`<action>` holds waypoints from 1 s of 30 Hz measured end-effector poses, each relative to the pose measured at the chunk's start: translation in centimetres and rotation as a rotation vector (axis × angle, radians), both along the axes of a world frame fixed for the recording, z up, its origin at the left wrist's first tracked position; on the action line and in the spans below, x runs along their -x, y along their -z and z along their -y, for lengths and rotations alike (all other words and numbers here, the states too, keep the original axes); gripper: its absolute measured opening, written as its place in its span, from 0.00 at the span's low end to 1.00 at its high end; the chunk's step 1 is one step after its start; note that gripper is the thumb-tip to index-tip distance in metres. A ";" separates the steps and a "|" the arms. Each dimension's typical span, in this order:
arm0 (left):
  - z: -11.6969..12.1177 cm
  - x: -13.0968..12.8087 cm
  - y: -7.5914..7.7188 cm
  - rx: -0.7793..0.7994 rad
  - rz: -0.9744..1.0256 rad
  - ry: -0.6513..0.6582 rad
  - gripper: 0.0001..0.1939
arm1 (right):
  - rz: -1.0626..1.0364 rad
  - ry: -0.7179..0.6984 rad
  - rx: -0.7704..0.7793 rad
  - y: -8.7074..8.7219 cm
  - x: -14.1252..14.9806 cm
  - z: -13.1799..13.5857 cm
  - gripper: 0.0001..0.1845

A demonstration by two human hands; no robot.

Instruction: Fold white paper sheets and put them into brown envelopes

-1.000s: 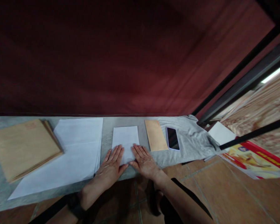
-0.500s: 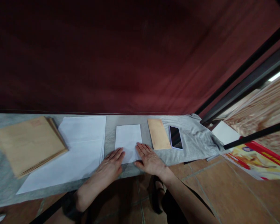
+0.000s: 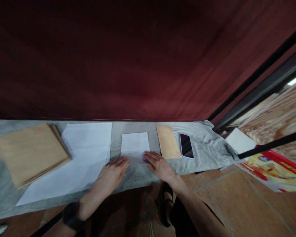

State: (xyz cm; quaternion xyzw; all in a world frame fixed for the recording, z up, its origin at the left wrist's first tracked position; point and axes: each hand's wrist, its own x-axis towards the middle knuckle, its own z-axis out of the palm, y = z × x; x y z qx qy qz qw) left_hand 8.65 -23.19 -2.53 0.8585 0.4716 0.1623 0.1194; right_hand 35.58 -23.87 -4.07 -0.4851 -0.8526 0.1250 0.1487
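Note:
A white sheet of paper (image 3: 135, 141), folded small, lies between my hands on grey cloth. Its near part is lifted and turned up, showing as a slightly darker band. My left hand (image 3: 114, 171) is closed at the sheet's near left corner, thumb mostly hidden. At the near right corner, my right hand (image 3: 160, 166) grips the edge, fingers bent over it. To the right lie a single brown envelope (image 3: 169, 141) and a phone (image 3: 186, 145) with a pale purple case. Larger white sheets (image 3: 91, 154) spread out on the left, partly under a stack of brown envelopes (image 3: 36, 153).
The grey cloth (image 3: 207, 144) covers a narrow surface against a dark red hanging fabric (image 3: 138, 65). Dark metal bars (image 3: 259, 70) slant at the right. A red and yellow printed box (image 3: 273, 168) is beside them, above the tiled floor (image 3: 222, 200).
Both hands lay flat on the paper and now hold its near corners. The near part of the sheet has come up, so it looks shorter. The envelopes and phone stay put.

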 end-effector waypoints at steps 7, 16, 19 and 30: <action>-1.8 0.4 -0.4 0.038 0.109 -0.120 0.19 | -0.363 0.092 0.144 -1.4 -0.3 -1.5 0.21; -2.4 -0.5 -3.0 0.096 0.439 -0.313 0.18 | -0.870 0.346 -0.034 -4.4 0.7 -2.9 0.17; -1.7 -1.1 -4.6 0.036 0.655 -0.323 0.17 | -1.036 0.371 -0.021 -6.3 0.9 -3.2 0.17; -5.5 -2.7 -1.5 0.206 0.717 -0.503 0.14 | -0.748 0.475 -0.066 -2.7 1.9 -4.8 0.25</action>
